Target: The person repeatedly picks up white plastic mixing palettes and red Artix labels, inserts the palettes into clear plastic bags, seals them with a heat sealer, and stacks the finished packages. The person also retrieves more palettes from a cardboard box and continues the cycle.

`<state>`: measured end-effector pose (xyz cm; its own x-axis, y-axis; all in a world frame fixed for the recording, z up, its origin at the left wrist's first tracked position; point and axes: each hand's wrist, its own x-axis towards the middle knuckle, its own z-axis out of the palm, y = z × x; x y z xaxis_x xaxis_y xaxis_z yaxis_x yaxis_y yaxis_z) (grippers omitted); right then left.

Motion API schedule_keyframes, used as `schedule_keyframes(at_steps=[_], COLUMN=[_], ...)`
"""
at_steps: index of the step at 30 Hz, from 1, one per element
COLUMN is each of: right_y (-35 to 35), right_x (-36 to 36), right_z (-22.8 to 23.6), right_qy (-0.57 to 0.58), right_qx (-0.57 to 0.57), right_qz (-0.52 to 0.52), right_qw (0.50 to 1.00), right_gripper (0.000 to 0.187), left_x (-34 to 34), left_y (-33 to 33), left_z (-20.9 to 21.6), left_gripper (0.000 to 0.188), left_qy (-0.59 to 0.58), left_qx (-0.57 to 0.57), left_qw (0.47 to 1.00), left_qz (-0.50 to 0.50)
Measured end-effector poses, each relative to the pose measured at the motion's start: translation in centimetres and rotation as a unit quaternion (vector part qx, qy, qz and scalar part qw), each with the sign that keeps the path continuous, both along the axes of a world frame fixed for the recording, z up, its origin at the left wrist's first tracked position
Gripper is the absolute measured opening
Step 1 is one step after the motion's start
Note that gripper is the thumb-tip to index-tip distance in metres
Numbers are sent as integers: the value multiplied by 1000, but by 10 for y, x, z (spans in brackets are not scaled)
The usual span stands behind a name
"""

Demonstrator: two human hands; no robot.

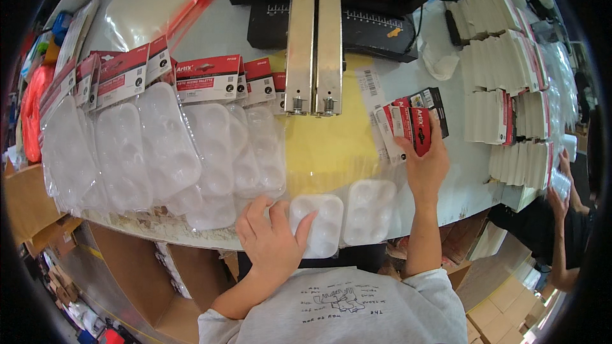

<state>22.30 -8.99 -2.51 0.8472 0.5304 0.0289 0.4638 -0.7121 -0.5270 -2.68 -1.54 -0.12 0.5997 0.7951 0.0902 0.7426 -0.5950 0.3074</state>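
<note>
My right hand is closed on a few red and white header cards, thumb and fingers around their edges, at the right of the yellow sheet. A black-edged card lies just behind them. My left hand is at the table's front edge with fingers spread. Its thumb lies over the left side of a white plastic palette with round wells; whether it presses on it I cannot tell. To the right of that lies a second white palette. Both seem to be in clear plastic.
Bagged white palettes with red header cards overlap at left. A black machine with two metal arms stands at the back. Card stacks line the right side. Clear bags lie far left. A co-worker's hands are at far right.
</note>
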Motion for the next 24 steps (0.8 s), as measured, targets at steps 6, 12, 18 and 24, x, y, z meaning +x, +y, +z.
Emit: schedule_keyframes(at_steps=[6,12,18,24], right_y=[-1,-9,15,37], right_x=[6,6,-27,-32], right_z=[10,78,82,80], right_qy=[13,213,390,386], right_qx=[33,199,5,-19], right_qz=[45,51,319,357], right_qw=[998,955,864,850], right_gripper=[57,43,42,36], left_x=[-2,-4,6,10], left_y=[-8,-10,9,19], left_z=[-16,2,26,23], left_gripper=[28,22,11,12], left_qy=[-94,-319,-410,-331], left_qx=[-86,-389,-618,-538], left_qw=[992,863,664,771], left_qz=[6,39,92,79])
